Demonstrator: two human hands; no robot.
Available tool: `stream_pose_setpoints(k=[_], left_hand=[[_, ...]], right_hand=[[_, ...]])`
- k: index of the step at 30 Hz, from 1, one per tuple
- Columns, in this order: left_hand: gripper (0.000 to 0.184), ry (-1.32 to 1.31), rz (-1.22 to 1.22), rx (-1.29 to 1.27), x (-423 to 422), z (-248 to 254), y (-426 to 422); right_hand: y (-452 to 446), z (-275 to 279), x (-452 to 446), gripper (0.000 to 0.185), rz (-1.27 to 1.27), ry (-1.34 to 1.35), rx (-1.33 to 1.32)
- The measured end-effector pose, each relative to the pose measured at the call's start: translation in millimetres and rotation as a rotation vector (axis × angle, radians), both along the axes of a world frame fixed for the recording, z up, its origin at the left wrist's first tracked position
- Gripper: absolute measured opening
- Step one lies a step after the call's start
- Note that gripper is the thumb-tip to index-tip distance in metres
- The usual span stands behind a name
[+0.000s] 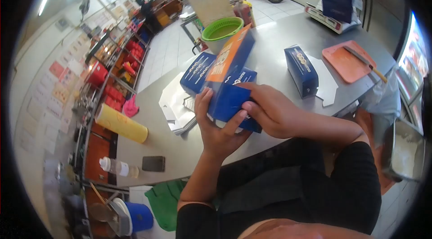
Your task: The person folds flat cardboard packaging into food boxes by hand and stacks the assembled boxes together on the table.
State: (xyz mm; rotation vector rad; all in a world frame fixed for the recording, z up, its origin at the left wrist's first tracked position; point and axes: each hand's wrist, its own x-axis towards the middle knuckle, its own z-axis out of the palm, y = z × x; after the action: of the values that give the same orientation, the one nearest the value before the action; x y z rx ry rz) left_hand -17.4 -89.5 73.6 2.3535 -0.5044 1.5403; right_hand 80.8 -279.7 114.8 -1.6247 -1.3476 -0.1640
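A long blue and orange cardboard box is held tilted over the steel table, one end toward me. My left hand is closed around its near end from the left and below. At the same end, my right hand pinches the blue end panel, with the thumb pressed near its edge. Behind the held box lie more blue boxes, partly hidden by it. White flattened card pieces lie to the left of my left hand. Another blue box stands to the right, beside a white card flap.
On the steel table are an orange cutting board with a knife, a scale bearing blue packs, a green basket, a yellow roll, a bottle and a dark phone-like slab.
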Motion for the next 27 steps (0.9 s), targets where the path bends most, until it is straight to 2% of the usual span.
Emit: stream_pose_setpoints(k=[2,5,6,9,11,12,15,21,24,27], left_hand=[[0.079,0.009,-0.002,-0.004,3.1,-5.1,3.0],[0.102,0.017,0.133,0.153,2.2,1.2,0.0],[0.101,0.018,0.132,0.154,3.5,3.0,-0.2],[0.095,0.030,0.123,0.106,7.6,5.5,0.0],[0.085,0.049,0.098,0.024,12.1,4.4,1.7],[0.090,0.028,0.098,0.037,15.5,3.7,4.0],[0.095,-0.008,0.066,0.033,22.1,4.8,0.6],[0.092,-0.044,0.035,0.012,32.2,2.8,-9.0],[0.091,-0.036,0.049,0.015,34.8,2.5,-9.7],[0.090,-0.031,0.045,0.004,36.4,3.1,-13.4]], right_hand=[[1.2,2.4,-3.1,0.046,0.078,0.178,0.015],[6.6,-11.0,-11.8,0.055,0.148,0.357,0.172],[9.5,-16.7,-13.9,0.057,0.165,0.404,0.243],[9.2,-20.7,-5.3,0.066,0.206,0.325,0.292],[1.3,-15.3,5.6,0.066,0.077,0.050,0.196],[-2.4,-12.4,9.9,0.066,0.015,-0.089,0.149],[-8.5,-12.6,16.7,0.073,0.056,-0.134,0.062],[-16.3,-8.4,13.2,0.072,0.140,0.005,-0.074],[-13.2,-13.7,11.7,0.066,0.150,0.185,0.160],[-13.3,-11.1,10.9,0.068,0.154,0.338,0.160]])
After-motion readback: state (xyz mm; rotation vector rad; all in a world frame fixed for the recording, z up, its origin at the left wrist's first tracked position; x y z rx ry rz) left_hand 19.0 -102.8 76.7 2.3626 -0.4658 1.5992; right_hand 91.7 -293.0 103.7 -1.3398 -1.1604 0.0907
